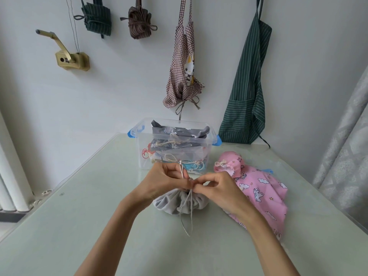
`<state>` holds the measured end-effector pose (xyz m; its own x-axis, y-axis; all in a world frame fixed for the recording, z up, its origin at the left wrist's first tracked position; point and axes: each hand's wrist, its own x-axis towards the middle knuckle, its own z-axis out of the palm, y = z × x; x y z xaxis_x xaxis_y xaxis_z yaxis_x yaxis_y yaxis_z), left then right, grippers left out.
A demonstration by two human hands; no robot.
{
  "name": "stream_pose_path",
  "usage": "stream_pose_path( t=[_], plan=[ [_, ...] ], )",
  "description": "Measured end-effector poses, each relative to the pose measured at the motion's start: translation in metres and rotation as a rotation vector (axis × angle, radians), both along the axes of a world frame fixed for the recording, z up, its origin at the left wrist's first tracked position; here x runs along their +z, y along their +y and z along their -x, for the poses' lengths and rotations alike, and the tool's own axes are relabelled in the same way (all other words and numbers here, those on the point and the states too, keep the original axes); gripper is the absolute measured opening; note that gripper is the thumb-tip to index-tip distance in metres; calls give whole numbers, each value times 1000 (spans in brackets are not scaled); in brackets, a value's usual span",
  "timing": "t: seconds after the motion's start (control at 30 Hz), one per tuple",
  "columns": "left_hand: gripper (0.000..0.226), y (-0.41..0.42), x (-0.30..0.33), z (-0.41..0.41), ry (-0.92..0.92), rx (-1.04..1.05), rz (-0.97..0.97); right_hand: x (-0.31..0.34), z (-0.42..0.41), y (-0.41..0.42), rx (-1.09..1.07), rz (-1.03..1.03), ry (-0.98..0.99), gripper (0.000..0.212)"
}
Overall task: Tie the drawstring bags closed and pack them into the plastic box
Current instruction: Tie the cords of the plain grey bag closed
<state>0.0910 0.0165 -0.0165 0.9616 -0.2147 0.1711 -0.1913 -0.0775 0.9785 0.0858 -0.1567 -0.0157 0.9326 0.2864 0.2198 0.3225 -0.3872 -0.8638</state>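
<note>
Pale table (79, 226), grey bag (169, 204) beneath left hand (165, 182), right hand (217, 188), both pinching drawstring (188, 214)

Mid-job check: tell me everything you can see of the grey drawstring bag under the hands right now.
The grey drawstring bag looks like soft plain cloth, its mouth gathered into folds and facing up. It sits on the pale green table, in front of the plastic box and beside the pink bag. Its pale cord rises from the gathered mouth to the fingers; the left hand and right hand both pinch it just above the bag. Two loose ends trail toward the person. Whether a knot is formed cannot be told.
</note>
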Motion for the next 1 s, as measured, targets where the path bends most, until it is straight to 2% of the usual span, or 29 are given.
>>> stream_pose_path(
  t=[0.13, 0.3, 0.37, 0.4, 0.47, 0.6, 0.67, 0.77, 0.87, 0.93, 1.0],
  plan=[
    [19, 0, 0, -2, -109, 146, -27, -1, -5, 1, -150, -30, -106, 20],
    [13, -9, -5, -1, -204, 302, -150, -3, -3, 5, -194, 222, -488, 12],
    [3, -9, -7, -2, -241, 351, -224, -4, -5, 3, -202, 276, -584, 7],
    [8, -7, -8, -2, -264, 401, -288, -5, -6, 1, -196, 268, -569, 4],
    [21, -4, -10, -4, -293, 497, -388, -6, -7, -1, -128, 158, -398, 7],
    [23, -4, -10, -4, -324, 488, -352, -6, -10, 0, -81, -169, 69, 11],
    [21, -5, -10, -4, -340, 474, -343, -7, -11, -1, -46, -276, 226, 10],
    [18, -6, -10, -4, -367, 445, -326, -12, -12, 2, 2, -282, 221, 14],
    [17, -6, -10, -5, -360, 431, -318, -14, -11, 7, -88, -313, 155, 13],
    [19, -5, -10, -7, -340, 416, -318, -14, -10, 9, -185, -329, 64, 13],
    [20, -6, -9, -6, -316, 377, -289, -16, -10, 13, -291, -232, -124, 12]
  ],
)
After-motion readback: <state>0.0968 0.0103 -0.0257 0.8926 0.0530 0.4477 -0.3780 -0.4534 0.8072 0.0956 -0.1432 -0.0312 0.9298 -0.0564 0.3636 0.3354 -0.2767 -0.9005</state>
